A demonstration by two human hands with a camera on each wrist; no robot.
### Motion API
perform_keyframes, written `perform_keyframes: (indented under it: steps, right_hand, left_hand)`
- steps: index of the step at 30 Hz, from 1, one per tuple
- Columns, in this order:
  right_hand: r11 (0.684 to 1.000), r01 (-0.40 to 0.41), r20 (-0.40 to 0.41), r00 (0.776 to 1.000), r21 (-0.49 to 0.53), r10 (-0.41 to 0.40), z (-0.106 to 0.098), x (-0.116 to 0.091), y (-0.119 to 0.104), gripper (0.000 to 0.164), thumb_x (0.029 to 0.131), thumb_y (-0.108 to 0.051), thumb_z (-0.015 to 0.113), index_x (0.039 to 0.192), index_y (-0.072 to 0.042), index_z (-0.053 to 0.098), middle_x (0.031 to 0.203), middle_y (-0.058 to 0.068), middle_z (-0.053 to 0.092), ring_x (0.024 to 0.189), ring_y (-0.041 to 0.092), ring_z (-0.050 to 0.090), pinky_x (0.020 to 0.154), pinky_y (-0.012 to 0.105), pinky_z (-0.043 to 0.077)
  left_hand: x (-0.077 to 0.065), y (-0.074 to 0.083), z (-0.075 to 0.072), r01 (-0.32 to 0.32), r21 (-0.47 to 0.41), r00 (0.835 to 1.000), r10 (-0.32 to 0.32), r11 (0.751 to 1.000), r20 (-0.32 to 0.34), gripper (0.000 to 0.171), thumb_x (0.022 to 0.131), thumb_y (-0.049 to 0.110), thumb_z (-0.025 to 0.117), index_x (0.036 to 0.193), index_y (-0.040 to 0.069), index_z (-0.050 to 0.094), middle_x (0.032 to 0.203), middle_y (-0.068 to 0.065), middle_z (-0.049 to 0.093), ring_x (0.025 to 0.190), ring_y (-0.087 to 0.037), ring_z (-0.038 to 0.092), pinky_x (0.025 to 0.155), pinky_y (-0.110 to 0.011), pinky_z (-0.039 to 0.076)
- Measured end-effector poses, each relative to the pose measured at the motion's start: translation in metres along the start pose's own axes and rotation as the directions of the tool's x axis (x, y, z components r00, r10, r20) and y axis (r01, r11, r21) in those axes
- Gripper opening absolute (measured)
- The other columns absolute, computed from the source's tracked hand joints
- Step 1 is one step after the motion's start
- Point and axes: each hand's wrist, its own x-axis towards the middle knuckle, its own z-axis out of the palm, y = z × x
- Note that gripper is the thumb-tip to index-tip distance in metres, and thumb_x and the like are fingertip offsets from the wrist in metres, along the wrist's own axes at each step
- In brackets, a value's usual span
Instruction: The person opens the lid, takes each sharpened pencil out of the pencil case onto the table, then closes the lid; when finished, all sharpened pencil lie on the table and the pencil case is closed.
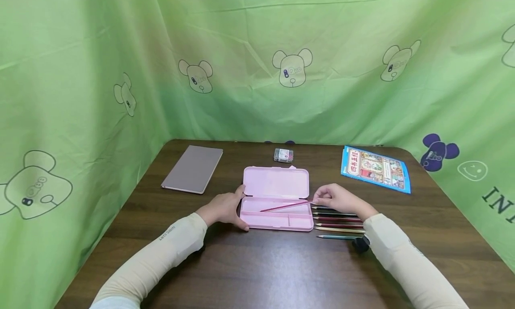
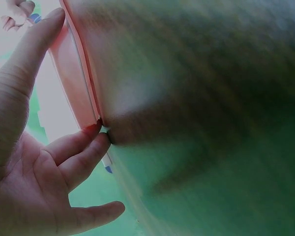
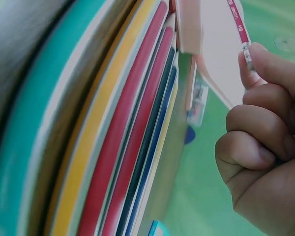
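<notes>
A pink pencil case lies with its lid raised on the table. My left hand rests against its left side, thumb at the front corner; the left wrist view shows fairly straight fingers touching the pink edge. With thumb and forefinger my right hand pinches a red pencil by its end. The pencil slants over the case's long rear compartment, tip leftward; whether it touches the bottom I cannot tell. Several pencils, including a teal pencil and a yellow pencil, lie side by side beneath and before my right hand.
A grey notebook lies at the back left of the brown table. Behind the case sits a small clear box. A blue-edged booklet lies at the back right. Green printed cloth hangs around the table.
</notes>
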Motion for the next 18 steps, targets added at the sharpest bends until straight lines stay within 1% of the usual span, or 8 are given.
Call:
perform_keyframes:
  steps: [2, 3, 6, 9, 13, 18]
  right_hand:
    - [1.000, -0.023, -0.023, 0.999, 0.017, 0.024, -0.002, -0.006, 0.003, 0.018, 0.090, -0.020, 0.060, 0.089, -0.003, 0.065, 0.066, 0.004, 0.058, 0.050, 0.002, 0.039, 0.052, 0.022, 0.037]
    - [0.999, -0.035, -0.033, 0.999, 0.029, 0.036, -0.003, -0.009, 0.004, 0.018, 0.090, -0.020, 0.060, 0.090, -0.002, 0.065, 0.064, 0.003, 0.057, 0.050, 0.001, 0.038, 0.052, 0.022, 0.037]
    - [0.996, -0.067, -0.066, 0.995, 0.059, 0.071, -0.007, -0.017, 0.009, 0.020, 0.090, -0.020, 0.060, 0.091, -0.001, 0.064, 0.055, -0.002, 0.047, 0.046, 0.001, 0.034, 0.048, 0.022, 0.034]
    - [0.994, -0.085, -0.096, 0.991, 0.065, 0.091, -0.013, -0.026, 0.012, 0.021, 0.090, -0.022, 0.060, 0.091, -0.001, 0.063, 0.052, -0.007, 0.039, 0.044, 0.001, 0.031, 0.045, 0.022, 0.032]
    - [0.991, -0.116, -0.117, 0.985, 0.074, 0.124, -0.021, -0.039, 0.015, 0.023, 0.090, -0.023, 0.060, 0.093, 0.000, 0.063, 0.052, -0.008, 0.039, 0.044, 0.002, 0.031, 0.044, 0.022, 0.032]
    - [0.985, -0.148, -0.114, 0.981, 0.092, 0.158, -0.031, -0.061, 0.020, 0.026, 0.091, -0.023, 0.058, 0.096, 0.003, 0.061, 0.052, -0.008, 0.038, 0.045, 0.002, 0.030, 0.044, 0.023, 0.032]
  left_hand:
    - [0.000, 0.000, 0.000, 0.000, 0.001, 1.000, 0.000, 1.000, 0.000, 0.125, 0.053, 0.059, 0.082, 0.145, 0.003, 0.017, 0.128, -0.006, 0.058, 0.109, -0.026, 0.059, 0.091, -0.041, 0.045]
    - [0.000, -0.001, 0.001, -0.001, -0.002, 1.000, 0.001, 1.000, 0.000, 0.125, 0.052, 0.059, 0.082, 0.144, 0.003, 0.017, 0.128, -0.007, 0.058, 0.109, -0.027, 0.059, 0.090, -0.041, 0.046]
    - [0.000, -0.001, 0.001, 0.001, 0.002, 1.000, -0.001, 1.000, 0.004, 0.126, 0.052, 0.059, 0.082, 0.145, 0.004, 0.017, 0.127, -0.007, 0.058, 0.108, -0.026, 0.059, 0.090, -0.041, 0.046]
    - [-0.001, -0.001, 0.000, 0.003, -0.003, 1.000, -0.003, 1.000, 0.004, 0.126, 0.052, 0.059, 0.082, 0.145, 0.004, 0.017, 0.127, -0.008, 0.059, 0.107, -0.026, 0.059, 0.090, -0.041, 0.046]
    - [-0.001, -0.001, 0.000, -0.001, 0.001, 1.000, 0.001, 1.000, 0.002, 0.126, 0.052, 0.058, 0.082, 0.145, 0.003, 0.017, 0.124, -0.011, 0.060, 0.105, -0.027, 0.060, 0.089, -0.041, 0.046]
    - [-0.001, -0.001, 0.000, -0.017, 0.016, 1.000, 0.017, 1.000, -0.005, 0.126, 0.053, 0.058, 0.082, 0.144, 0.000, 0.017, 0.120, -0.013, 0.062, 0.102, -0.027, 0.062, 0.087, -0.040, 0.048]
